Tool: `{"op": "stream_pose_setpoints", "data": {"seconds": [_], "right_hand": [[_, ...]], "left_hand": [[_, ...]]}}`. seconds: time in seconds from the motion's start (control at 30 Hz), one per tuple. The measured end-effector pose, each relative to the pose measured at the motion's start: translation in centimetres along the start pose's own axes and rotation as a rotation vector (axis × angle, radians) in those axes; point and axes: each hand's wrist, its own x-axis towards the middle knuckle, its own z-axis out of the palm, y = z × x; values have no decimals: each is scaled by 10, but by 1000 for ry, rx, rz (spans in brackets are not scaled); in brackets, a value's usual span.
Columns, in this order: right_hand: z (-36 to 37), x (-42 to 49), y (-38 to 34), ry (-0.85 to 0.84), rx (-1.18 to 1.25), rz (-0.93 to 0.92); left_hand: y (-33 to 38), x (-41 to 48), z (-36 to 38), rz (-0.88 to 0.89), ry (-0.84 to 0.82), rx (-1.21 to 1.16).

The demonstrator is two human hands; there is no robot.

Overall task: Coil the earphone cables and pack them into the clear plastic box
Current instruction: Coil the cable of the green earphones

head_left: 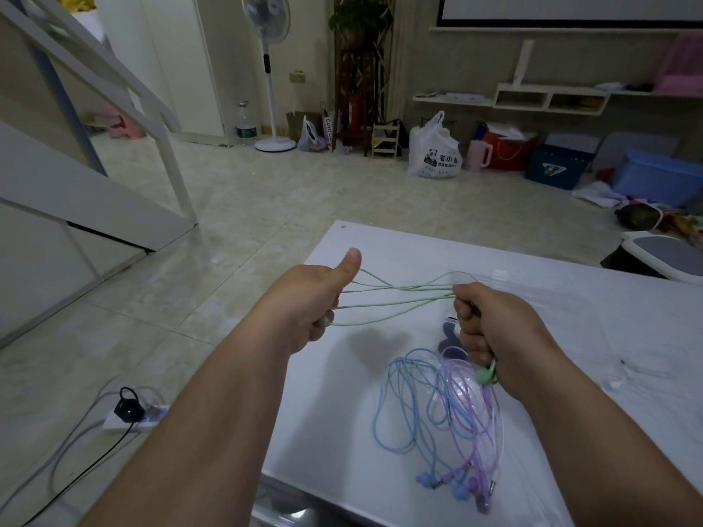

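A green earphone cable (399, 294) is stretched in several strands between my two hands above the white table (342, 374). My left hand (319, 294) grips one end of the loops, thumb up, with a green earbud showing below its fingers. My right hand (490, 321) grips the other end, and a green earbud (487, 374) hangs under it. On the table below lie a blue earphone cable (403, 408) and a purple earphone cable (471, 412), loosely tangled together. The clear plastic box (563, 294) lies faintly visible at the far right of the table. A white earphone cable (646, 365) rests at the right.
The table's left edge drops to a tiled floor where a white power strip (133, 414) with a black plug and cables lies. A staircase stands at the left. Bags, bins and a fan line the far wall. A grey-topped stool (669, 256) stands beyond the table's right corner.
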Motion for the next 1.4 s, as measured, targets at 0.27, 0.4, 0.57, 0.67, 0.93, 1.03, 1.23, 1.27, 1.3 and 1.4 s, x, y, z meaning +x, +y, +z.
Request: {"op": "stream_pose_setpoints", "data": {"seconds": [0.27, 0.4, 0.57, 0.67, 0.93, 1.03, 1.23, 1.27, 1.3, 1.4], "right_hand": [[-2, 0, 0, 87, -5, 13], [-3, 0, 0, 91, 16, 35], [-1, 3, 6, 110, -89, 0], [-3, 6, 9, 161, -174, -27], [0, 3, 7, -53, -112, 27], [8, -4, 7, -199, -184, -59], [15, -9, 7, -327, -260, -111], [14, -8, 8, -314, -307, -137], [13, -8, 9, -299, -338, -156], [9, -7, 11, -268, -398, -158]], "left_hand": [[-1, -5, -5, 30, -273, 75], [-3, -2, -10, 24, -325, 105], [-3, -10, -4, 13, -68, 692], [-4, -7, -8, 33, -98, 580], [2, 1, -16, 99, -240, -813], [1, 0, -12, 213, -202, -952], [5, -2, -6, 274, -245, -924], [5, -2, -6, 272, -262, -928], [5, -2, -6, 270, -270, -952], [6, -3, -6, 241, -266, -1085]]}}
